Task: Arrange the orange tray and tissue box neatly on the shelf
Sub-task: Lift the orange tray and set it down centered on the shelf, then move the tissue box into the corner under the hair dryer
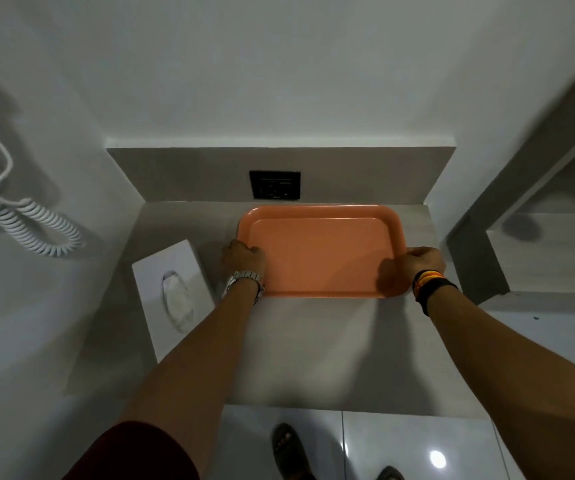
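Observation:
An empty orange tray (pixel 320 251) lies flat on the grey shelf (pixel 313 341), toward the back right, close to the back wall. My left hand (pixel 243 257) grips its left rim and my right hand (pixel 423 260) grips its right rim. A white tissue box (pixel 172 296) with an oval opening lies on the shelf at the left, against the side wall, just left of my left wrist.
A dark wall socket (pixel 274 185) sits on the back panel right behind the tray. A white wall phone with a coiled cord (pixel 26 223) hangs on the left wall. A grey counter edge (pixel 480 258) rises to the right. Glossy floor tiles (pixel 417 445) lie below the shelf's front edge.

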Motion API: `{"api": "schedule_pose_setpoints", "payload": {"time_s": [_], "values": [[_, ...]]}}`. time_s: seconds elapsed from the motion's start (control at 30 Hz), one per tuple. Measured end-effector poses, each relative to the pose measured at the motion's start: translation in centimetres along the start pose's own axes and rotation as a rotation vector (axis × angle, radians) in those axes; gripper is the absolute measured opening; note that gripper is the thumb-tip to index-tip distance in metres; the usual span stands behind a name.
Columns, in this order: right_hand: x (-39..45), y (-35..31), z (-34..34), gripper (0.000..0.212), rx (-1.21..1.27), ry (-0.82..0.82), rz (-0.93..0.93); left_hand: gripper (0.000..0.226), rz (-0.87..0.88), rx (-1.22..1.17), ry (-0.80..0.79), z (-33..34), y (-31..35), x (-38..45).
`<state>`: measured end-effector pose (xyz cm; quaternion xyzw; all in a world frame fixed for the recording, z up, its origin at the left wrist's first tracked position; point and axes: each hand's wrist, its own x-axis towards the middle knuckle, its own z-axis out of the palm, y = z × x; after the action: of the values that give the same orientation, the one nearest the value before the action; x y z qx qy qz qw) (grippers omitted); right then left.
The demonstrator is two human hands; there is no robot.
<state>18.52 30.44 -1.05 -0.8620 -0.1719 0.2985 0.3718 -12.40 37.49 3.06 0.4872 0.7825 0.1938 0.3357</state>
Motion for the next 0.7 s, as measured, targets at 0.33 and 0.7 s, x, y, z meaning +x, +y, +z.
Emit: {"api": "schedule_pose_setpoints", "payload": {"time_s": [0.33, 0.7], "values": [[-1.3, -0.3, 0.3, 0.042, -0.154, 0.029, -0.116, 0.043, 0.052, 0.044, 0.033, 0.6, -0.8, 0.2], [-14.8, -1.0, 4.3, 0.075, -0.366, -0.432, -1.039, 0.062, 0.307, 0.184, 0.274, -2.9, -5.9, -8.8]]}}
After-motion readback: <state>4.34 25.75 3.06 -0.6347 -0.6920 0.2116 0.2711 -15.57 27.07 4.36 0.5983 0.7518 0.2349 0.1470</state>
